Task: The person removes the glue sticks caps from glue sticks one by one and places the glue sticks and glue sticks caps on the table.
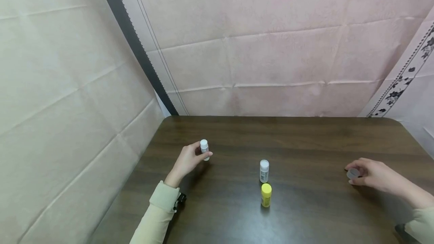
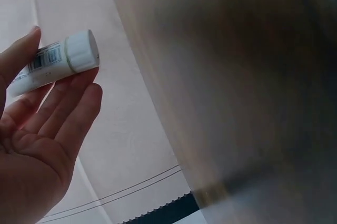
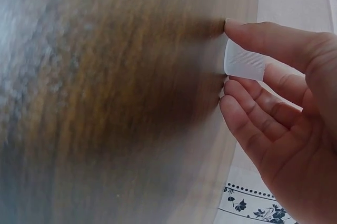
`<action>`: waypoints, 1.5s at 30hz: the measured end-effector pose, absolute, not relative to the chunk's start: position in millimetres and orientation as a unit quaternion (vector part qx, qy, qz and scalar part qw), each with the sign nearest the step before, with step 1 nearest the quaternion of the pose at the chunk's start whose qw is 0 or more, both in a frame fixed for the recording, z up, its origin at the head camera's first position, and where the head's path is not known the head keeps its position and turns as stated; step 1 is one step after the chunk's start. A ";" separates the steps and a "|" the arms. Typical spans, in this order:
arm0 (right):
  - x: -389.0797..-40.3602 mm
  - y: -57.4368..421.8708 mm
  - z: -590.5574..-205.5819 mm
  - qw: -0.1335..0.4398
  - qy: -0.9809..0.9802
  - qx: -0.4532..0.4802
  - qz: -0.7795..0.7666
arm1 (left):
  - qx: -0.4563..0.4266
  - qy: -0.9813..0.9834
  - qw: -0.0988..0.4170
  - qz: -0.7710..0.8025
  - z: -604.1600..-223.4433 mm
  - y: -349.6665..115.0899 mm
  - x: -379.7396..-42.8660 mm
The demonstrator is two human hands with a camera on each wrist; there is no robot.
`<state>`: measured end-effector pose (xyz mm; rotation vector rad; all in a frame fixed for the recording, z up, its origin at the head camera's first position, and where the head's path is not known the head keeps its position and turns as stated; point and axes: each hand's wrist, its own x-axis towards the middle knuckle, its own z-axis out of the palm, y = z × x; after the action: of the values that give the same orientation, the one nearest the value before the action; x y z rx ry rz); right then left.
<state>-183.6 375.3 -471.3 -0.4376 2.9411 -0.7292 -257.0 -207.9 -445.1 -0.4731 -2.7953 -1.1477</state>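
My left hand [image 1: 188, 160] pinches a small white capped tube [image 1: 204, 145] between thumb and fingers, slightly above the table on the left. In the left wrist view a barcode label wraps the white capped tube [image 2: 50, 60], and its cap end points right. Far to the right, my right hand [image 1: 373, 174] grips a round translucent plastic cap [image 1: 353, 173] low at the tabletop. Fine ribs line the side of this plastic cap [image 3: 245, 63] in the right wrist view, with thumb above and fingers below it.
A second white capped tube [image 1: 264, 171] stands upright mid-table. Just in front of it stands a yellow capped tube [image 1: 266, 195]. Both are on the dark wooden table [image 1: 312, 138], which ends at pale cloth hangings [image 1: 271, 59] behind and a cloth [image 1: 74, 97] at the left.
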 end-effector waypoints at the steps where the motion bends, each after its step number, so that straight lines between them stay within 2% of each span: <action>1: -183.6 375.4 -471.1 0.041 0.960 -0.143 -0.237 | -0.154 -0.914 0.037 -0.373 -444.8 -208.0 -257.2; 8: -183.2 375.3 -473.0 0.034 0.960 -0.142 -0.238 | -0.137 -0.925 -0.003 -0.355 -444.6 -208.0 -257.9; 22: -185.3 377.1 -472.0 0.036 0.957 -0.152 -0.245 | -0.135 -0.937 -0.044 -0.321 -444.4 -205.7 -261.1; 45: -185.0 378.5 -475.5 0.036 0.956 -0.151 -0.248 | -0.124 -0.935 -0.048 -0.329 -446.1 -210.4 -257.5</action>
<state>-185.0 378.5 -475.5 -0.4641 2.9372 -0.7629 -257.5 -210.4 -446.1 -0.4034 -3.0297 -1.0672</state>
